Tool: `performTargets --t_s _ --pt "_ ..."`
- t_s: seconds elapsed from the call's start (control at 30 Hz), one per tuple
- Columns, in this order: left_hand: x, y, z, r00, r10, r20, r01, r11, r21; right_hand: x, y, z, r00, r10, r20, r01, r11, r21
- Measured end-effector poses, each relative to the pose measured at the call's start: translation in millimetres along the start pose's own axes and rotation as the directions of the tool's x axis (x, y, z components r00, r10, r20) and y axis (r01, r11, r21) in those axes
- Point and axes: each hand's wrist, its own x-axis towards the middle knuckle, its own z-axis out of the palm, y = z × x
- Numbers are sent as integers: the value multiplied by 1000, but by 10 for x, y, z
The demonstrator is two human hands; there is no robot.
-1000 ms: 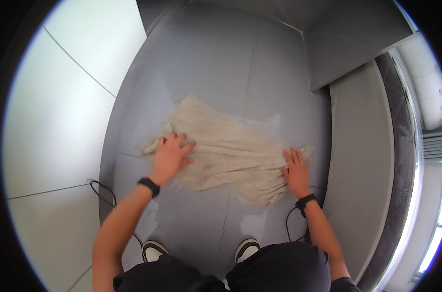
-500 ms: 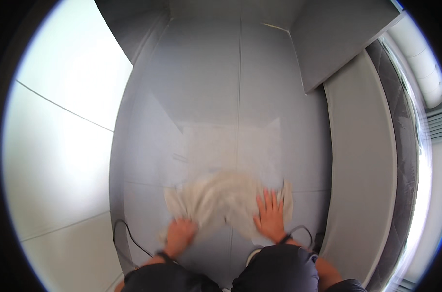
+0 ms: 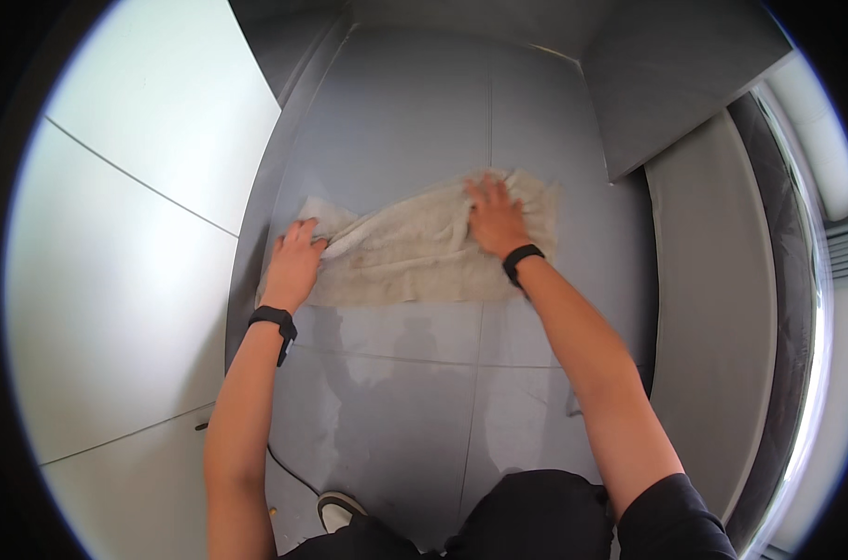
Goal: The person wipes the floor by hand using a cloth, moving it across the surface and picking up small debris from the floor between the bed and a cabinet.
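The beige cloth (image 3: 396,273) lies on the grey floor (image 3: 387,420), under and between the left hand (image 3: 295,261) and right hand (image 3: 496,222), whose fingers are spread. I judge that 2 hands pressing equally, with the cloth smoothed between them, would work best.

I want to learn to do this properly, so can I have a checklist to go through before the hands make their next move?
1. Left hand on the cloth: ok, near its left end.
2. Right hand on the cloth: ok, toward its right end.
3. Cloth smooth: not ok, folds run across it.
4. Visible shoe off the cloth: ok, well apart.
5. Visible black cable off the cloth: ok.
6. Floor dry: cannot tell, it shows shiny reflections.
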Motion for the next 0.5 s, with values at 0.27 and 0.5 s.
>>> performTargets --t_s 0.27,0.5 --pt "-1453 966 -211 924 64 378 43 962 -268 -1892 -1310 -112 835 -550 -2 520 790 325" --pt "-2218 1665 -446 661 603 448 -368 780 -506 -3249 -794 25 560 -827 54 777 546 313"
